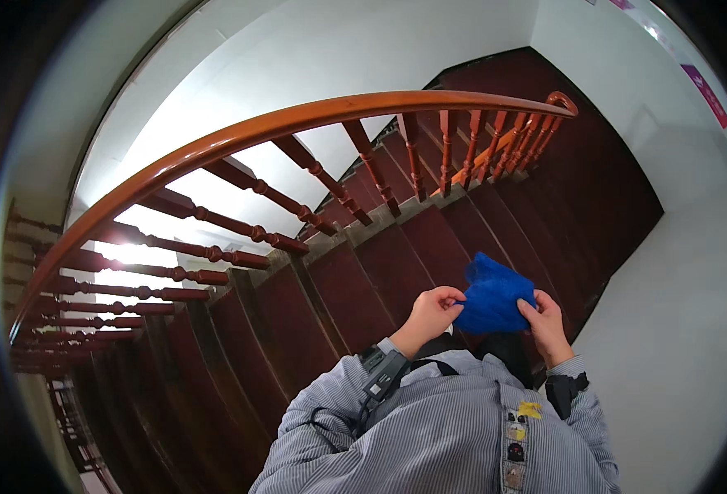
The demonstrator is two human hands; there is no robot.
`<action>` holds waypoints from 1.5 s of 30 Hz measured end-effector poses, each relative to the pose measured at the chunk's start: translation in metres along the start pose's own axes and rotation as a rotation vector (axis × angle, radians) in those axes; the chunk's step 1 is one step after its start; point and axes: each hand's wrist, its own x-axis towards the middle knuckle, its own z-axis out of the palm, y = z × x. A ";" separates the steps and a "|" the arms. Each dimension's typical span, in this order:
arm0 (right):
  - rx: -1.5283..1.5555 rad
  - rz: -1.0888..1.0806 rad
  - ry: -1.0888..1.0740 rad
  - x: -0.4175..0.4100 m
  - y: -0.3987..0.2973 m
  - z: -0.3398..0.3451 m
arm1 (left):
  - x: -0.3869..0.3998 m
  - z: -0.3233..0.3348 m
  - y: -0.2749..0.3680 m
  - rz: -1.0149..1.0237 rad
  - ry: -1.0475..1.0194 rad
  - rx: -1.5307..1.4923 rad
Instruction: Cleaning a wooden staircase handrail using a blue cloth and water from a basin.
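Observation:
Between my two hands a blue cloth (496, 299) is held in front of my waist, above the stair treads. My left hand (434, 315) pinches its left edge between thumb and fingertips. At the right edge, the thumb and fingers of my right hand (545, 321) grip the cloth. The cloth hangs loosely bunched, with its upper end folded to a soft point. Each forearm has a dark strapped device at the wrist, over a striped sleeve.
Dark red stair treads (394, 272) run across the view. A polished wooden handrail (351, 105) with turned balusters (372, 170) curves along their far side. A white wall (653, 346) stands close on the right, and a dark landing (604, 179) lies at the upper right.

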 end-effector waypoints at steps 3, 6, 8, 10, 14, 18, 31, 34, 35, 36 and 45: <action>-0.042 0.070 -0.069 0.032 -0.001 -0.005 | 0.007 0.000 0.002 -0.001 0.077 -0.029; -0.124 0.101 -0.094 0.063 0.006 -0.013 | 0.018 0.005 -0.005 0.019 0.139 -0.067; -0.108 0.072 -0.191 0.094 0.021 -0.023 | 0.031 0.008 -0.008 0.016 0.112 -0.046; -0.082 -0.024 -0.250 0.121 0.037 -0.030 | 0.047 0.017 -0.026 0.029 0.130 -0.122; -0.144 -0.051 -0.228 0.175 0.059 -0.064 | 0.083 0.054 -0.049 0.130 0.239 0.522; -0.056 -0.021 -0.292 0.182 0.060 -0.091 | 0.095 0.072 -0.058 0.185 0.298 0.613; -0.082 -0.041 -0.367 0.277 -0.016 -0.036 | 0.174 0.010 -0.014 0.030 0.474 0.492; -0.055 -0.047 -0.434 0.296 -0.055 0.019 | 0.187 -0.031 -0.007 -0.044 0.593 0.351; -0.005 -0.027 -0.476 0.305 -0.071 0.041 | 0.192 -0.046 -0.003 -0.097 0.595 0.043; -0.031 -0.033 -0.504 0.314 -0.085 0.061 | 0.197 -0.060 0.004 -0.141 0.584 -0.270; 0.076 -0.185 -0.926 0.358 -0.192 0.269 | 0.206 -0.215 0.050 0.517 1.232 -0.085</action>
